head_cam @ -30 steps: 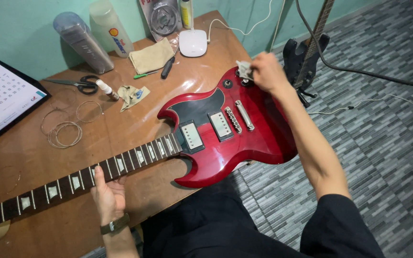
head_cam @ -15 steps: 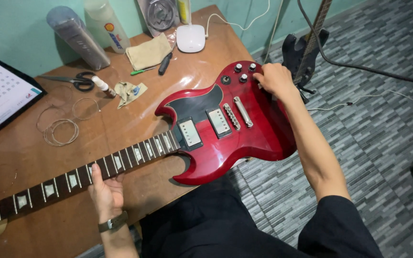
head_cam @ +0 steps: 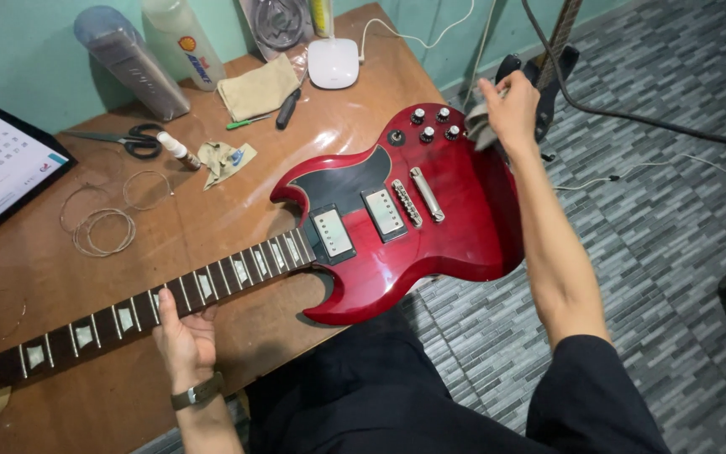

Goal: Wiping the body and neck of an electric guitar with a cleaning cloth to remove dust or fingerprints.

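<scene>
Red guitar (head_cam: 413,227) neck toward lower-left, left hand (head_cam: 185,336) gripping neck, right hand (head_cam: 510,109) clutching cloth (head_cam: 476,130).

Person seen from above, both arms bare from the hands up. Left hand (head_cam: 182,332) carries a wristwatch (head_cam: 197,393) with a dark olive-brown strap and a small metal buckle at the wrist. Right hand (head_cam: 510,109) bears no ring or band. Right arm bare to the upper arm, where a short black sleeve (head_cam: 594,391) begins. Black trousers (head_cam: 363,395) cover the lap.
</scene>
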